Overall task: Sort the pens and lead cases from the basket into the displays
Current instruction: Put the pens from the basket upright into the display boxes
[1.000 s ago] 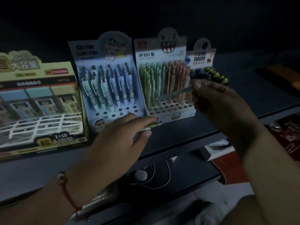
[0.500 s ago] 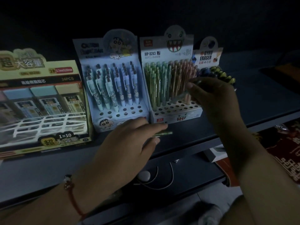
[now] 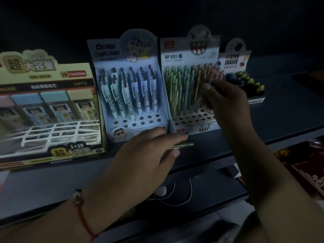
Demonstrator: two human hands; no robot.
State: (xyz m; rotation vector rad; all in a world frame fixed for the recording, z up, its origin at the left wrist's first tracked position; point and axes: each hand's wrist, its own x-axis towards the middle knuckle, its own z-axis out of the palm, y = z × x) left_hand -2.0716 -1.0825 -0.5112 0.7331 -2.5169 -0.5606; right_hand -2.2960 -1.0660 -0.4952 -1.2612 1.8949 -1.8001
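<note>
Head view of a dim dark desk [image 3: 219, 148] carrying four retail displays along its rear edge. Right hand [image 3: 228, 100] is raised before the monster-face pencil display [image 3: 190, 85], its thumb and fingers pinching a pale green mechanical pencil [image 3: 199, 100] that slants down toward the perforated base, tip near the holes; whether the tip sits in a hole cannot be told. Left hand [image 3: 145, 155] hovers low at the desk's front edge, just before the cartoon-character pen display [image 3: 129, 88], fingers curled round a second green pencil [image 3: 184, 145] whose end juts out to the right between forefinger and thumb. A red cord bracelet [image 3: 80, 207] with beads circles the left wrist. Toward the left edge stands the yellow lead case display [image 3: 43, 106], with lead cases in its back rows and bare white dividers in front. Behind the right hand, toward the desk's right edge, stands the gyro eraser display [image 3: 238, 67]. Below the desk's front edge, a white cable [image 3: 184, 199] lies on a lower shelf.
</note>
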